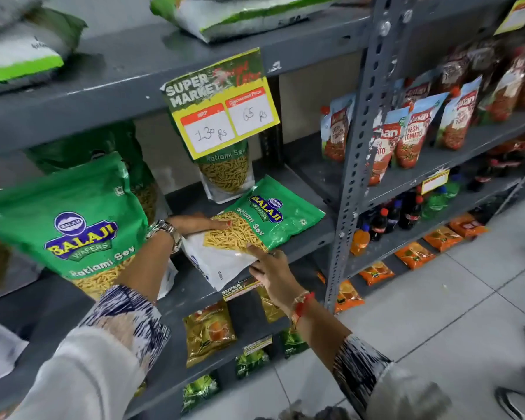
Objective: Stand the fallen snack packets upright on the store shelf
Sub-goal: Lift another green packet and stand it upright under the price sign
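One packet of Ratlami Sev lies flat on the shelf, slanted between the two hands, its green top pointing away from them and its white bottom nearest the shelf's front edge. The left hand rests flat on the packet's far-left side, fingers stretched across the printed sev, open and pressing, not gripping. The right hand is at the packet's near edge, index finger extended onto the clear lower part, the other fingers loosely curled under or against the white bottom; whether they have hold of that edge cannot be told.

Beyond the left hand, another packet stands upright at the back of the shelf, partly hidden by the hanging price tag. Left of the left forearm, a large green packet stands upright near the front, with more green packets behind it.

Judged from this, much of the shelf is already in order and the flat packet under the hands is the one fallen packet that shows. It still needs lifting by its top and setting on its base, probably in the gap in front of the rear packet.
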Tool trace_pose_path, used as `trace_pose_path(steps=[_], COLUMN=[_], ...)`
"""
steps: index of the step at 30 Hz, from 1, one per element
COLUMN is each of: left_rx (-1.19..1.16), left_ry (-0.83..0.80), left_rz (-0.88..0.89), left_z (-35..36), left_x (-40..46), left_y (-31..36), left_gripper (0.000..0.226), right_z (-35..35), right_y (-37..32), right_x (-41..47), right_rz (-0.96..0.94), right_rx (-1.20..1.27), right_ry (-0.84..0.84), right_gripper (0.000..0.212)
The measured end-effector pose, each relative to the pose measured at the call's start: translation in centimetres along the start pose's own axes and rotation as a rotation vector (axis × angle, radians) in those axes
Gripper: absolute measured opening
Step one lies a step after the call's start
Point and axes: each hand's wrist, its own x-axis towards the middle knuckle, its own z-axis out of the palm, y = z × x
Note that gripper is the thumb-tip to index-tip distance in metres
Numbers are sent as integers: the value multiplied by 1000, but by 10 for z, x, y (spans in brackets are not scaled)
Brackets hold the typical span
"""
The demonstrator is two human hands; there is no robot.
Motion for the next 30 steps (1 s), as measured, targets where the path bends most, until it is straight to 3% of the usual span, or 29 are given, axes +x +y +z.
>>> trace_pose_path(steps=[3,5,8,10,11,14,16,20,24,30], left_rx=[-5,-59,-283,-448,-507,-633,-712,-888,-896,-921], left_ry=[126,209,200,217,226,323,418,544,577,629], left_rz=[-38,-60,-5,69,118,215,266,316,313,365], left_z=[11,26,61,82,92,117,127,130,132,124], left_x=[2,-8,-35,-52,-59,-67,-74,-83,-81,-61], left_y=[-10,-12,-7,-3,-1,-3,1,5,9,12], left_gripper=[86,82,42,40,44,53,54,77,47,38], right_z=[-8,-20,-39,-49,-52,-64,-67,-70,-66,-53], right_y=[-2,0,2,-2,-5,-15,-25,-45,-47,-56], right_x=[0,-6,-11,-13,-15,-20,-28,-40,-32,-5], right_rz=[32,-24,-127,-188,-194,-244,-354,-484,-511,-576], right_rx=[26,-7,-79,-124,-136,-185,-257,-296,-359,-431], right_ry=[-5,-69,-135,-117,-123,-175,-211,-320,-326,-294], right_gripper=[68,63,54,42,44,81,72,48,40,36])
